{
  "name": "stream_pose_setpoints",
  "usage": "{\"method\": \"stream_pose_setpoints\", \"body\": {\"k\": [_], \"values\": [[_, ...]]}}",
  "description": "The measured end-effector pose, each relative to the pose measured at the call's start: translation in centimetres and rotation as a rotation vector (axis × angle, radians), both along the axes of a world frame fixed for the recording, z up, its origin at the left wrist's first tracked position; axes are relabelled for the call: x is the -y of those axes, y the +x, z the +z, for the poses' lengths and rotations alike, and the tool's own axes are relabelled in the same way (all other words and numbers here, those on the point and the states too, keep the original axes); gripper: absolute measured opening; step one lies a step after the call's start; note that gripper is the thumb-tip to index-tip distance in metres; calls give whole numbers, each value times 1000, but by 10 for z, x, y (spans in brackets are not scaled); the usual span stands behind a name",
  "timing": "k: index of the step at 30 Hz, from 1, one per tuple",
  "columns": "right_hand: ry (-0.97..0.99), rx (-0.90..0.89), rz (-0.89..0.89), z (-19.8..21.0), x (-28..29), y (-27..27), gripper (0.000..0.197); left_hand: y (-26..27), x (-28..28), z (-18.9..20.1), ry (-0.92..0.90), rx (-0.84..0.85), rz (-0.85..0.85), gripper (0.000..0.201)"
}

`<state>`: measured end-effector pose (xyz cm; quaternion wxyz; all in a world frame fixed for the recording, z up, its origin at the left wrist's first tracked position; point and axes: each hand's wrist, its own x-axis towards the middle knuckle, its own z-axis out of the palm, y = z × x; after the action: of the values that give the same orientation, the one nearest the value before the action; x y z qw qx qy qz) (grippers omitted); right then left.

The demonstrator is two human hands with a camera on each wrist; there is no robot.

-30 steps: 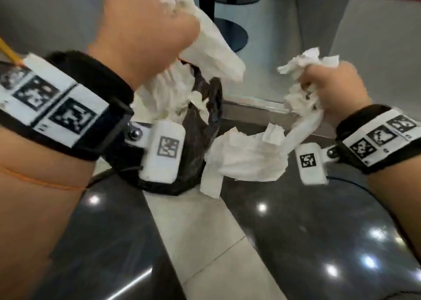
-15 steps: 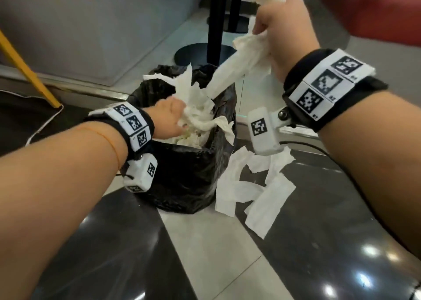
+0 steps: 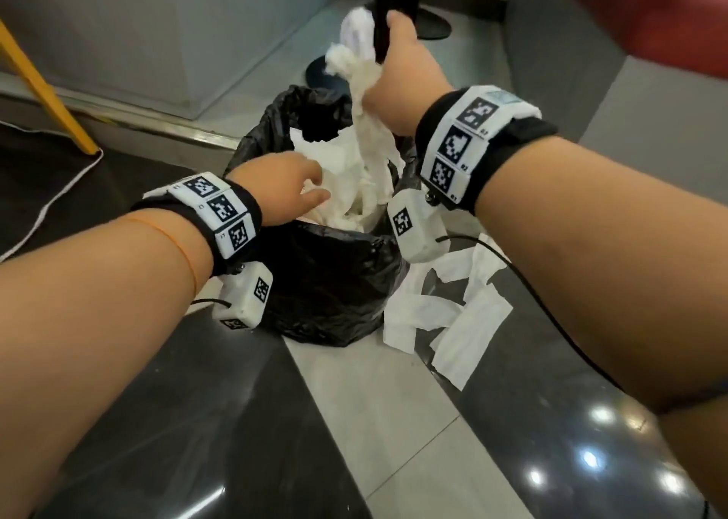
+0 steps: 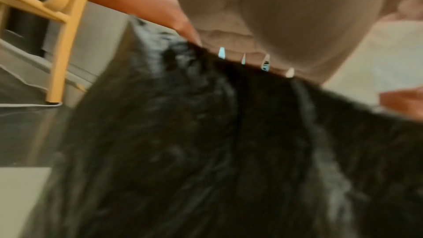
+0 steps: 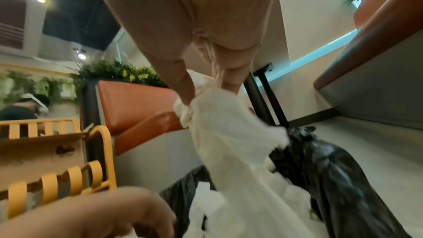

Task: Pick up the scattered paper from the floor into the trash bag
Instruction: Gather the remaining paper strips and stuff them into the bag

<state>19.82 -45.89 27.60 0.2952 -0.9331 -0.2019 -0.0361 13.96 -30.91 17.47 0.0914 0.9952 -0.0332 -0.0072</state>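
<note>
Right now the right hand is raised above the black plastic trash bag, its fingers closed tight around a long, crumpled bunch of white tissue paper. That bunch hangs down from the fist, and its lower end reaches into the bag's open mouth, where it meets more crumpled white paper already piled inside. In the right wrist view the bunch drapes from the pinching fingers toward the bag below.

Lower down, the left hand reaches over the near rim of the bag with its fingers extended and relaxed, resting against the paper heaped in the opening; it does not grip anything that can be seen. The left wrist view is mostly filled by the blurred black plastic.

Beside the bag, on its right, several flat torn strips of white paper lie on the floor, touching the bag's base and spread across a pale tile and a glossy dark one. A yellow metal chair leg stands at the far left, and a black pole on a round base rises behind the bag.
</note>
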Motion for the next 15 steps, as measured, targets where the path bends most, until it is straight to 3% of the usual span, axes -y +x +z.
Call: {"method": "stream_pose_setpoints", "body": {"k": [3, 6, 10, 12, 15], "values": [[-186, -79, 73, -23, -12, 8, 82, -5, -14, -12, -38, 63, 104, 40], [-577, -172, 259, -47, -32, 18, 93, -11, -17, -21, -139, -11, 164, 41], [-1084, -244, 393, -72, -71, 42, 103, -11, -16, -29, -158, 52, 180, 38], [-1206, -200, 468, -81, -90, 55, 106, -7, -18, -31, -153, 53, 180, 40], [-1322, -147, 553, -94, -107, 76, 94, -4, -20, -32, -161, 44, 194, 36]]}}
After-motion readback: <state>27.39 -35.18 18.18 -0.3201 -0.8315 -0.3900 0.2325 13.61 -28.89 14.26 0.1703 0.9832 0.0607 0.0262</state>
